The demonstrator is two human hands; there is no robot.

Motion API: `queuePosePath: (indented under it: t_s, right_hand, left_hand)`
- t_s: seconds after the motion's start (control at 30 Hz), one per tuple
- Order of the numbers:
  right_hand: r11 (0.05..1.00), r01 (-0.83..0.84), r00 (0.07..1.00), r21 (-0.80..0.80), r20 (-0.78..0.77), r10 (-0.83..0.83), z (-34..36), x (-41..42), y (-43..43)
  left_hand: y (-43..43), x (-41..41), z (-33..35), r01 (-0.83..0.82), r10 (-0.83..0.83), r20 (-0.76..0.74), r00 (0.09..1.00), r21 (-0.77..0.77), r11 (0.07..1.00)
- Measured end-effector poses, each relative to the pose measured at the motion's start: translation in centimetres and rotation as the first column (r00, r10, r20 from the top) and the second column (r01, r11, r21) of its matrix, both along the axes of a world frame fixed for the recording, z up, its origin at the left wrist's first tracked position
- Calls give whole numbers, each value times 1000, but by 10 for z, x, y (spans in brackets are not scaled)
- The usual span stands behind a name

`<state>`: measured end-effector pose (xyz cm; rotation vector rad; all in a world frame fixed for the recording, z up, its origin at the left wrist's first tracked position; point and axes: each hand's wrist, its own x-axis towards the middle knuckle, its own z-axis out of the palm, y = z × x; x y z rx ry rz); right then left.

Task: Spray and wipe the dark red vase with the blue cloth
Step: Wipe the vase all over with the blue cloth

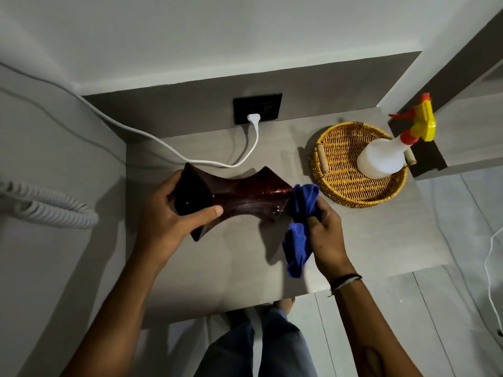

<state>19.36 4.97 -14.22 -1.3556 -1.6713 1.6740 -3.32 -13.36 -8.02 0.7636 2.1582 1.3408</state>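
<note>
my left hand (pixel 174 213) grips the mouth end of the dark red vase (pixel 239 197), held sideways just above the tabletop (pixel 234 268). my right hand (pixel 324 229) clutches the bunched blue cloth (pixel 300 227) against the vase's other end. the spray bottle (pixel 386 156) stands in the wicker tray (pixel 345 186) nearby.

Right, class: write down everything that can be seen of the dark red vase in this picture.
The dark red vase is glossy, perhaps lacquered, with a narrow waist flaring to pointed corners at both ends. It lies on its side over the grey table. The left hand grips the end with the dark opening; the right hand presses the blue cloth to the other end. Highlights there suggest wetness.
</note>
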Motion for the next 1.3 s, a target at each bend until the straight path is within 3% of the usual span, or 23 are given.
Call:
queuePosePath:
  t_s: [0.1,0.27,0.47,0.6,0.73,0.83,0.93,1.0,1.1,1.2,1.3]
  right_hand:
    - [973,7,987,-230,-154,-43,3,-3,-7]
    - [972,-49,988,-231,-151,14,15,-13,-2]
    - [950,-45,992,-309,-124,7,20,-5,2]
    - [952,-11,996,-306,-87,-16,15,-3,-4]
    - [958,29,998,-285,-54,-46,12,-2,-4]
    - [988,54,998,-142,-6,-55,13,-4,-7]
    - [977,72,990,200,101,-94,26,-10,-22]
    - [906,30,992,423,96,-78,35,-15,-38]
    - [810,-188,980,555,50,193,52,-32,-73]
    - [624,-498,852,602,206,481,52,-50,-107]
    - [490,-587,805,645,395,443,30,-43,-97]
  left_hand:
    - [0,-1,3,-57,60,123,991,-27,998]
    - [1,-13,12,-134,151,170,974,-105,985]
    - [6,-7,16,-100,147,351,925,-150,984]
    - [4,1,16,-1,62,331,942,-182,983]
    - [-10,-3,8,244,-192,290,937,-154,957]
    - [-17,-3,6,361,-321,217,922,-180,915]
    - [-18,-2,3,307,-297,83,951,-193,932]
    - [-16,1,5,296,-313,-50,948,-211,931]
    - [-12,8,6,281,-322,-213,923,-199,939]
    - [-5,9,2,263,-307,-283,909,-185,947]
    - [-8,9,5,250,-329,-330,885,-261,932]
